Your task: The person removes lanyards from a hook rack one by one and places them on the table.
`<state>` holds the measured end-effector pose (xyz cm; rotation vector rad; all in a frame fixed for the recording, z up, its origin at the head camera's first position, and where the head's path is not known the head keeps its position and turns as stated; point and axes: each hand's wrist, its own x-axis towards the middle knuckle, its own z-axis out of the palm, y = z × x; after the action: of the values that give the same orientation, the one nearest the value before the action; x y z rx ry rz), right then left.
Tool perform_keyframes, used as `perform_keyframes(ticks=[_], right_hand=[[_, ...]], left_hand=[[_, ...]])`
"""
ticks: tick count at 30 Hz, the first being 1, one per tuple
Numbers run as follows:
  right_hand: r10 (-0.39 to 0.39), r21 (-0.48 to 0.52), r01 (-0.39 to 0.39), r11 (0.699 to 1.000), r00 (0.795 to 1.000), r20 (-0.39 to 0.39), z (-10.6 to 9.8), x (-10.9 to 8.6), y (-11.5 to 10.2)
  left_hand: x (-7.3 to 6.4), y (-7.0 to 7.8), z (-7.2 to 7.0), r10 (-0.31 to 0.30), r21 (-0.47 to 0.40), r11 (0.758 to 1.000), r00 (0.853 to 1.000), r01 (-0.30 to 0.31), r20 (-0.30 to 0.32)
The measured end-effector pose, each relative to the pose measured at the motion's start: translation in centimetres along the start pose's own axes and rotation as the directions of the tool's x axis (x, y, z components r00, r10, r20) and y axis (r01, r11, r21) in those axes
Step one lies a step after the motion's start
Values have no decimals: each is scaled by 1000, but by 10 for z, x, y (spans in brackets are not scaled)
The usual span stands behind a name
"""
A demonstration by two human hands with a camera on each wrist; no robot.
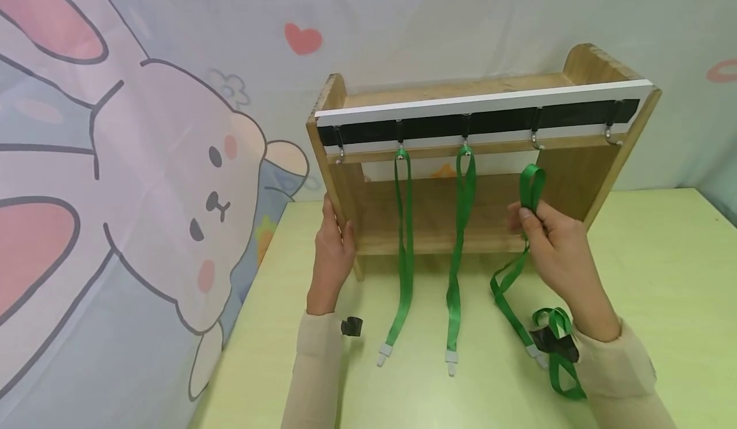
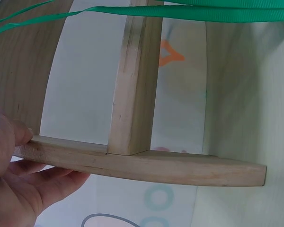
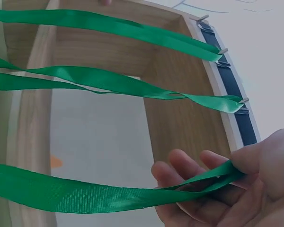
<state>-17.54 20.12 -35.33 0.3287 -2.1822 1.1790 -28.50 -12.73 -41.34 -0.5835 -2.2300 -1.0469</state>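
A wooden rack (image 1: pixel 576 179) stands on the green table, with a black strip of metal hooks (image 1: pixel 538 140) along its top rail. Two green lanyards (image 1: pixel 405 250) (image 1: pixel 460 243) hang from hooks and trail onto the table. My right hand (image 1: pixel 544 231) pinches the loop of a third green lanyard (image 1: pixel 531 186) (image 3: pixel 85 196) just below an empty hook. My left hand (image 1: pixel 334 243) grips the rack's left side panel (image 2: pixel 132 163), thumb on its near face. A fourth green lanyard (image 1: pixel 558 352) lies bunched under my right wrist.
The light green table (image 1: pixel 662 288) runs to the right and toward me. A curtain with a rabbit drawing (image 1: pixel 144 192) hangs at the left and behind the rack. A small black clip (image 1: pixel 351 327) lies by my left wrist. The rightmost hook (image 1: pixel 611 136) is bare.
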Motion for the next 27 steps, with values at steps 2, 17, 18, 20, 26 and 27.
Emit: perform_keyframes(ticks=[2, 17, 18, 20, 26, 27], right_hand=[[3, 7, -3, 1000, 1000, 27, -1, -4, 2], [95, 14, -99, 995, 980, 177, -2, -28, 19], [93, 21, -99, 995, 978, 187, -2, -30, 20], [92, 29, -100, 995, 974, 208, -2, -34, 21], [130, 59, -151, 987, 954, 270, 0, -46, 26], [137, 69, -163, 984, 950, 282, 2, -48, 27]], left_hand=[[-1, 0, 1, -10, -2, 1000, 1000, 10, 6], [1, -3, 2, 30, -2, 1000, 999, -30, -11], [1, -3, 2, 31, -3, 1000, 999, -31, -11], [0, -4, 3, 32, -2, 999, 999, -32, -16], [1, -3, 3, 13, 3, 1000, 1000, -13, -14], [1, -3, 3, 10, 2, 1000, 1000, -10, -12]])
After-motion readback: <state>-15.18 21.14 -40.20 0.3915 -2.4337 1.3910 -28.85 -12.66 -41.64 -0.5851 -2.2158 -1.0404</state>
